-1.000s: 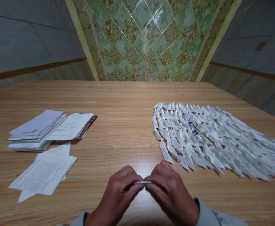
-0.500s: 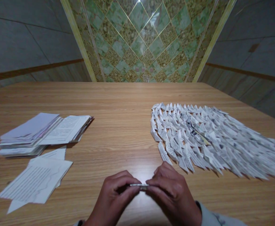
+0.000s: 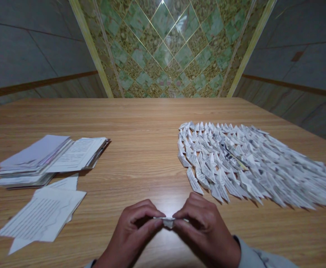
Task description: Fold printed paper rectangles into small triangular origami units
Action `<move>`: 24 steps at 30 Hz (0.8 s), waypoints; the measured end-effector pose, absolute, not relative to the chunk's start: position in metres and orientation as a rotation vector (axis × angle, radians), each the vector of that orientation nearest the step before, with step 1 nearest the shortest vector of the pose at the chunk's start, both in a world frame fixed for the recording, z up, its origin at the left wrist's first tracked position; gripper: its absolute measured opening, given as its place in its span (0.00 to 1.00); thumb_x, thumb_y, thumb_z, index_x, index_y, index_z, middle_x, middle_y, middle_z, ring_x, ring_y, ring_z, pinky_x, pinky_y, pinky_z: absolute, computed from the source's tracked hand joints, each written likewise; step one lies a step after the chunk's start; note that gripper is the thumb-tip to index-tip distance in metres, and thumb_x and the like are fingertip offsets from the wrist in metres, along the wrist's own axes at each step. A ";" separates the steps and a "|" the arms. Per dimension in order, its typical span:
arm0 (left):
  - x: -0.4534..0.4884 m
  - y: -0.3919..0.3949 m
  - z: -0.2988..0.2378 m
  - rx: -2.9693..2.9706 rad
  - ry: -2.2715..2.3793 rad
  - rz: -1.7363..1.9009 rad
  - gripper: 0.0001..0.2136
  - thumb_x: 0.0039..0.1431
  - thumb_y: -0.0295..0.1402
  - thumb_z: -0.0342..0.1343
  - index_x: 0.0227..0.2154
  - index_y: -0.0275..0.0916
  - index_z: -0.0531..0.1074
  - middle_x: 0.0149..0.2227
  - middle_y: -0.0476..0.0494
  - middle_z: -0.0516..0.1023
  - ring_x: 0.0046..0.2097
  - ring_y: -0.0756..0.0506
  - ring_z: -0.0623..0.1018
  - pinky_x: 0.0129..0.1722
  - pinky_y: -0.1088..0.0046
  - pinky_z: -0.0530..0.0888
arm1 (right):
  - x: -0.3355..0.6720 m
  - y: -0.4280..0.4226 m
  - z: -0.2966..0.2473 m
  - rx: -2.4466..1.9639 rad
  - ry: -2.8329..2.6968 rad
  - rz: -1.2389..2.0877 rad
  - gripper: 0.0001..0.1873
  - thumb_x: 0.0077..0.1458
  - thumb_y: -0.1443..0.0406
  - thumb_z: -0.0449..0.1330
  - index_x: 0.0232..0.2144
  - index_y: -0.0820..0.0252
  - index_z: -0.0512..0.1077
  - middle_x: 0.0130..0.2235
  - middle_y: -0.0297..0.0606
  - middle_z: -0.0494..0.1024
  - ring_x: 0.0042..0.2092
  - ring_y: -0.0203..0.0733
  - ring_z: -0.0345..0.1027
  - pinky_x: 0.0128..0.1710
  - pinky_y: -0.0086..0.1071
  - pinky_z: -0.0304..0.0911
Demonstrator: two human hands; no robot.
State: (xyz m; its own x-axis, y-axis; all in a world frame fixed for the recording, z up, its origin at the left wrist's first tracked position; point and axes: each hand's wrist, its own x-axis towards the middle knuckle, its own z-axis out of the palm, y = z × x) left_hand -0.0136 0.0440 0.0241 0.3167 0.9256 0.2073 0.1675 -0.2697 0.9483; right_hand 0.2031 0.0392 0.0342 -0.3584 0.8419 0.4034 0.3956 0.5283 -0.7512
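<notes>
Low in the middle of the view, my left hand and my right hand meet fingertip to fingertip over the wooden table. Both are closed in a pinch on a small folded piece of white printed paper, most of which the fingers hide. Just beyond my right hand lies a wide spread of several small folded paper pieces, laid in overlapping rows.
At the left lies a stack of printed sheets, with loose cut sheets in front of it. A green patterned wall panel rises behind the table's far edge. Grey sleeve cuffs show at both wrists.
My hands have stayed together at the table's near edge; more of the small paper now shows between the fingertips. The view has shifted slightly.
</notes>
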 end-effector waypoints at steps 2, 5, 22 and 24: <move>-0.014 0.044 0.026 1.718 1.005 1.043 0.08 0.63 0.33 0.60 0.30 0.41 0.82 0.26 0.47 0.79 0.29 0.48 0.78 0.30 0.77 0.71 | 0.203 0.039 0.036 -1.035 -1.973 0.771 0.10 0.64 0.64 0.60 0.32 0.59 0.79 0.26 0.36 0.77 0.30 0.39 0.68 0.30 0.30 0.56; -0.014 0.045 0.028 1.762 1.046 1.036 0.09 0.65 0.33 0.58 0.30 0.41 0.80 0.27 0.47 0.78 0.30 0.48 0.77 0.32 0.76 0.70 | 0.204 0.038 0.036 -1.066 -2.029 0.822 0.11 0.65 0.65 0.56 0.33 0.60 0.77 0.29 0.37 0.77 0.32 0.39 0.69 0.31 0.30 0.58; -0.014 0.051 0.019 1.592 0.960 1.164 0.16 0.62 0.45 0.60 0.25 0.39 0.79 0.25 0.46 0.75 0.28 0.48 0.75 0.30 0.75 0.71 | 0.201 0.040 0.024 -1.064 -2.209 0.516 0.14 0.65 0.60 0.55 0.27 0.58 0.67 0.24 0.34 0.71 0.30 0.39 0.64 0.28 0.30 0.50; -0.014 0.049 0.020 1.728 0.909 1.122 0.15 0.64 0.43 0.58 0.27 0.39 0.79 0.26 0.46 0.75 0.29 0.48 0.75 0.30 0.75 0.70 | 0.199 0.040 0.021 -1.048 -2.218 0.550 0.10 0.62 0.59 0.59 0.31 0.58 0.69 0.28 0.34 0.74 0.32 0.40 0.65 0.30 0.30 0.53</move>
